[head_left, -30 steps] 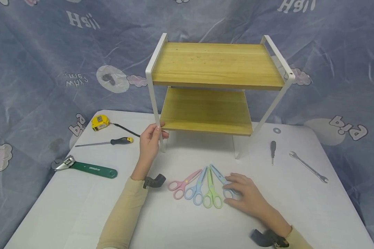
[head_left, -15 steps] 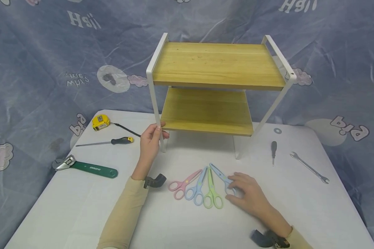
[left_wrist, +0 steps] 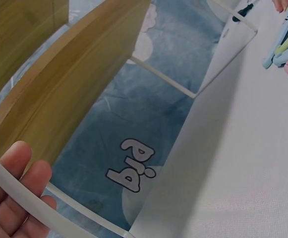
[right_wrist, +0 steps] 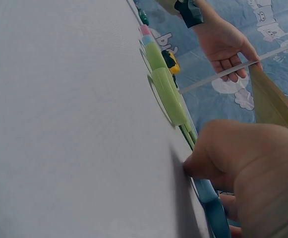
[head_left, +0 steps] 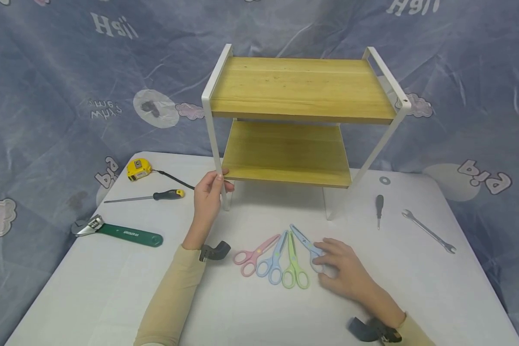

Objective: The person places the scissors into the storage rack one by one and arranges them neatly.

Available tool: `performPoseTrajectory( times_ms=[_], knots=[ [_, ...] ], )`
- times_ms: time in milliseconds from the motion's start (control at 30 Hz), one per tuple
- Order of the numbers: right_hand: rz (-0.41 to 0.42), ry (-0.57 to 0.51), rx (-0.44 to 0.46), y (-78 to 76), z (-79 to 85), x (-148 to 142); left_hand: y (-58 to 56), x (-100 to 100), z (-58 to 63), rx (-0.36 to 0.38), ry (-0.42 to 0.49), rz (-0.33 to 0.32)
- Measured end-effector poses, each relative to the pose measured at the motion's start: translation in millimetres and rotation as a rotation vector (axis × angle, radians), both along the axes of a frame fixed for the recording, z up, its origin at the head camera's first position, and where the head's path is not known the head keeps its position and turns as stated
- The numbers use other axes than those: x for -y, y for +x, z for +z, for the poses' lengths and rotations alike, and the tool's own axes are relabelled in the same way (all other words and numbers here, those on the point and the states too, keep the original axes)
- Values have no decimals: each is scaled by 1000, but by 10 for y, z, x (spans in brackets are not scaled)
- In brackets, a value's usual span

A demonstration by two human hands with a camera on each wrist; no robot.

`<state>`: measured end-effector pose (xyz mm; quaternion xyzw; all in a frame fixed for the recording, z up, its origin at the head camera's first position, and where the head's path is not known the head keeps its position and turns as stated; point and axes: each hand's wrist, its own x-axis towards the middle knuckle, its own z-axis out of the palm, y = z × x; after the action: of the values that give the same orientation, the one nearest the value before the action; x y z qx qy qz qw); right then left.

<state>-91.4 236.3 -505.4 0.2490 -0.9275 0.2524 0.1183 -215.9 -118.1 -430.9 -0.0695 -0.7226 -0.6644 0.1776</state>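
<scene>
A two-tier shelf (head_left: 302, 89) with wooden boards and a white frame stands at the back of the table. My left hand (head_left: 206, 199) grips its left front leg at the lower board; in the left wrist view the fingers (left_wrist: 37, 178) wrap behind the white bar. Pink scissors (head_left: 259, 252), blue scissors (head_left: 278, 254) and green scissors (head_left: 292, 254) lie fanned, with blades towards the shelf. My right hand (head_left: 346, 269) holds a second blue pair of scissors (head_left: 304, 240) by the handles at the fan's right end, partly hiding them. In the right wrist view, thumb and fingers straddle the blue handle (right_wrist: 214, 213).
Left on the table (head_left: 91, 293) lie a yellow tape measure (head_left: 139, 169), a long screwdriver (head_left: 166, 194) and a green-handled adjustable wrench (head_left: 127, 234). To the right are a washer (head_left: 385, 180), a small screwdriver (head_left: 379, 209) and a spanner (head_left: 428, 231). Patterned cloth hangs behind.
The rightmost blue scissors have shifted slightly up and left, their tips now beyond the green pair's. My right fingers and thumb have shifted slightly on them. The left hand keeps its grip.
</scene>
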Motion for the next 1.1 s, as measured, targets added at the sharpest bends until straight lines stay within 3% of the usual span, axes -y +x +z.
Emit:
performPoseTrajectory(
  times_ms=[200,600,900,1100],
  knots=[
    [7,0,-5,-3,12,7,2,0,-10,-23,-1,1],
    [46,-38,-93,-24,-36,-6,-18,-9,8,38,-7,9],
    [41,-23,-76,-10,-5,14,4,-16,1,-19,4,7],
    [24,-62,-78,12,-3,28,-3,-9,-24,-19,1,0]
  ],
)
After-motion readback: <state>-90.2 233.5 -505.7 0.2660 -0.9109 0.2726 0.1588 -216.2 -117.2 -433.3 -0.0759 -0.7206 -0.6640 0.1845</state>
